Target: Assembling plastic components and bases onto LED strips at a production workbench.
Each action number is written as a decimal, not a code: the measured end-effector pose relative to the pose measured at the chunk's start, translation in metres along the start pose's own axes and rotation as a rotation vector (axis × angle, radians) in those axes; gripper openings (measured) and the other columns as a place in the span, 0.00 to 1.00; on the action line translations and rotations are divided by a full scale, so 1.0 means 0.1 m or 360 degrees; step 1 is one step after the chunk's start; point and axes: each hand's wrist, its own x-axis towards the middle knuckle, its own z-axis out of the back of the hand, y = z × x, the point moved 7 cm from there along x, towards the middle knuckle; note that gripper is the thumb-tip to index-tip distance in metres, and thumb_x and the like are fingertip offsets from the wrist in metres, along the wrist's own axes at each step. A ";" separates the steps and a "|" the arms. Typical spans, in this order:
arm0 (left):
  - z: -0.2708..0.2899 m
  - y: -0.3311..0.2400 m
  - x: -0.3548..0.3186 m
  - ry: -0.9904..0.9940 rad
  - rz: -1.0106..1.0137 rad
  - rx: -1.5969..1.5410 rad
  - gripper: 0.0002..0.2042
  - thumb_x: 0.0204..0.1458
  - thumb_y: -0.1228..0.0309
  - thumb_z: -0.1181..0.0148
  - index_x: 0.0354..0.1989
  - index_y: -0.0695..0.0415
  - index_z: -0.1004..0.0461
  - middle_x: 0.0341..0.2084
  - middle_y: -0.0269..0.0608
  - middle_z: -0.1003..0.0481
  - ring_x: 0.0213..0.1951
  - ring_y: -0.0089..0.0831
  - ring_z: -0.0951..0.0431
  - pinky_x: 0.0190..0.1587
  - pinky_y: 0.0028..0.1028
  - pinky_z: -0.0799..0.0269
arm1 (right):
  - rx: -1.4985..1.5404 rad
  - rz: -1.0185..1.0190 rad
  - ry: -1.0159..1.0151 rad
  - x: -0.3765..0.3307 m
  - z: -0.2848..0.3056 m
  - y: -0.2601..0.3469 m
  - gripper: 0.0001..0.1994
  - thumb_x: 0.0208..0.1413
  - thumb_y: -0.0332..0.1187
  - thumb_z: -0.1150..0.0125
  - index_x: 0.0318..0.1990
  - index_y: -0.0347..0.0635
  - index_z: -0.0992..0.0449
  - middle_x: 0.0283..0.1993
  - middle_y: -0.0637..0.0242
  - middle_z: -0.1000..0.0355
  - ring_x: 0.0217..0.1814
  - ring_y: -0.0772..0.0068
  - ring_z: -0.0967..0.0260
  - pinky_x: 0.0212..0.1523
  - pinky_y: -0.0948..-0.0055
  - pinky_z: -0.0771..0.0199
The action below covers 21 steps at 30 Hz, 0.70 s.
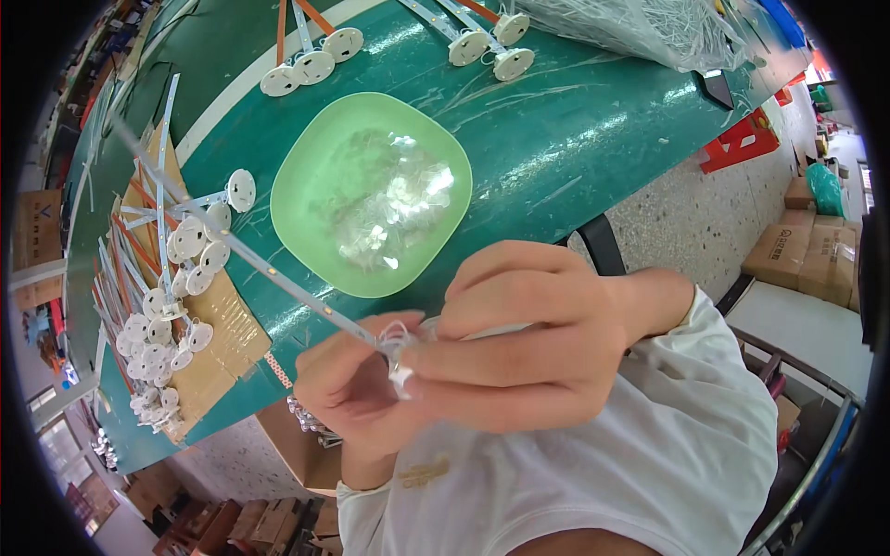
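Pinching a light strip (pixel 272 271) near its end between left fingers (pixel 326 363), with right fingers (pixel 501 357) closed about the clear plastic piece (pixel 400 360) there, too blurred to tell exact contact. Probably lightweight, springy and easy to kink: best held flat close to the end; likely slick at the clear piece. Just beyond the fingers on the surface (pixel 565 139), a bowl (pixel 292 199) of plastic bits (pixel 394 208); left of the fingers, on cardboard (pixel 227 345), strips with white discs (pixel 190 238); farthest ahead, more discs (pixel 313 67)
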 end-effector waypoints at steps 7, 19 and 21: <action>-0.10 0.19 -0.09 0.0035 0.0221 -0.0958 0.26 0.41 0.66 0.23 0.45 0.73 0.23 0.37 0.57 0.19 0.35 0.33 0.17 0.39 0.27 0.23 | 0.0434 -0.0085 -0.0118 -0.24 -0.09 -0.03 0.06 0.51 0.23 0.37 0.36 0.38 0.19 0.45 0.62 0.21 0.43 0.64 0.25 0.28 0.74 0.26; 0.05 0.22 -0.24 -0.0020 0.0223 -0.0243 0.31 0.43 0.48 0.26 0.41 0.66 0.24 0.35 0.49 0.19 0.34 0.29 0.20 0.37 0.26 0.24 | 0.0535 -0.0254 -0.0351 -0.30 -0.15 -0.03 0.03 0.50 0.19 0.36 0.33 0.34 0.20 0.39 0.56 0.21 0.39 0.58 0.22 0.35 0.69 0.17; 0.05 0.24 -0.22 0.0001 0.0130 -0.0374 0.31 0.42 0.48 0.26 0.41 0.66 0.24 0.36 0.49 0.19 0.34 0.28 0.20 0.37 0.25 0.24 | 0.0685 -0.0292 -0.0383 -0.29 -0.13 -0.08 0.04 0.50 0.18 0.35 0.34 0.32 0.20 0.38 0.53 0.21 0.38 0.57 0.22 0.35 0.68 0.16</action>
